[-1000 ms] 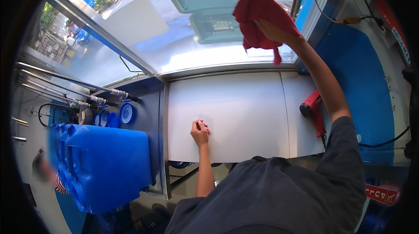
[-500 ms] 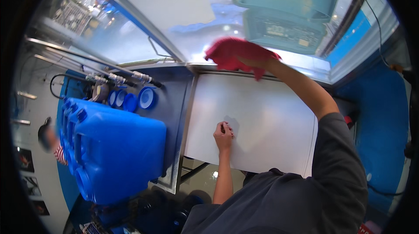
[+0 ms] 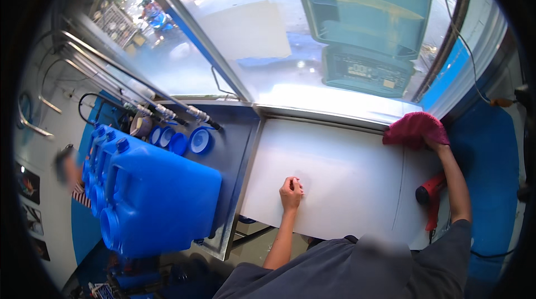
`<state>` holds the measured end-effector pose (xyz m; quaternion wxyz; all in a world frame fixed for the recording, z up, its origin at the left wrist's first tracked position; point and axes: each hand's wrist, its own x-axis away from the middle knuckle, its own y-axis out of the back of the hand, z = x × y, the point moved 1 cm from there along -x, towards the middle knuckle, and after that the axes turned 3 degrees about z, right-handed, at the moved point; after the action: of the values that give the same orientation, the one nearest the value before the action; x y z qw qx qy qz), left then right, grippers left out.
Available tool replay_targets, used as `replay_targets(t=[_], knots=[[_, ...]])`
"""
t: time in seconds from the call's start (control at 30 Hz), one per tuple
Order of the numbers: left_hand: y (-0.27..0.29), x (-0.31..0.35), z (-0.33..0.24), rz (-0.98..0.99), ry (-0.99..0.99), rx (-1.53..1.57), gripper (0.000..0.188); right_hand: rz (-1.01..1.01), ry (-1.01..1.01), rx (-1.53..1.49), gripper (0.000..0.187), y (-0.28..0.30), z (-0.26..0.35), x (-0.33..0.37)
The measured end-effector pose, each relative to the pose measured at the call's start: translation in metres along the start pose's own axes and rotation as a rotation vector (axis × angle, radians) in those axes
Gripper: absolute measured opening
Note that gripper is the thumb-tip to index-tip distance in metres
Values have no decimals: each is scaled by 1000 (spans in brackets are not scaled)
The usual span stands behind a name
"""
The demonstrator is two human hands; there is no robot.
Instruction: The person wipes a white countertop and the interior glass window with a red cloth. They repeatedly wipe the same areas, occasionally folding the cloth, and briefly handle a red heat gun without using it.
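Observation:
A crumpled dark-red cloth [image 3: 416,130] is in my right hand [image 3: 435,142], which is closed on it at the far right corner of the white tabletop [image 3: 329,170], by the window ledge. The cloth hangs over the ledge's edge and partly hides my fingers. My left hand [image 3: 291,194] rests on the tabletop left of the middle, its fingers curled together. Whatever it may hold is hidden inside the curled fingers. A red heat gun or hair dryer [image 3: 431,195] with a black end lies on the right side, near my right forearm.
On the left, several large blue jerrycans [image 3: 167,204] stand on a metal counter [image 3: 237,159]. Behind them are blue round caps [image 3: 201,140] and metal pipes with valves [image 3: 195,115]. A large window [image 3: 262,81] spans the far side. A person in a striped top [image 3: 81,195] is at the far left.
My right hand has swept the cloth rightward and nearer, from the window to the far right corner. My left hand remains curled on the tabletop. The view has shifted, and the red tool now shows.

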<state>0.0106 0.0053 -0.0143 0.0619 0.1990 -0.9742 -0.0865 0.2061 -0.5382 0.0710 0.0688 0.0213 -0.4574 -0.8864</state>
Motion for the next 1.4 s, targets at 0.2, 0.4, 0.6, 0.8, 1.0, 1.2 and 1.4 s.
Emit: replay_targets(t=[0.2, 0.4, 0.6, 0.8, 1.0, 1.2, 1.4], knots=[[-2, -1, 2, 3, -10, -3, 19, -190, 91, 442, 43, 55, 65, -4], [-3, 1, 1, -17, -15, -45, 18, -669, 686, 822, 47, 78, 271, -83], [-3, 2, -2, -28, 3, -104, 17, -1014, 800, 1364, 37, -3, 476, -191], [-3, 1, -2, -39, 29, -121, 19, -105, 842, -480, 33, -101, 606, -223], [-3, 3, -5, -66, 37, -86, 19, 759, 536, -1334, 23, -163, 575, -162], [0, 4, -7, -58, 27, -13, 19, 792, 8, -869, 24, -156, 444, -109], [0, 1, -4, -46, 29, 61, 20, 332, 245, -355, 27, -136, 263, -86]])
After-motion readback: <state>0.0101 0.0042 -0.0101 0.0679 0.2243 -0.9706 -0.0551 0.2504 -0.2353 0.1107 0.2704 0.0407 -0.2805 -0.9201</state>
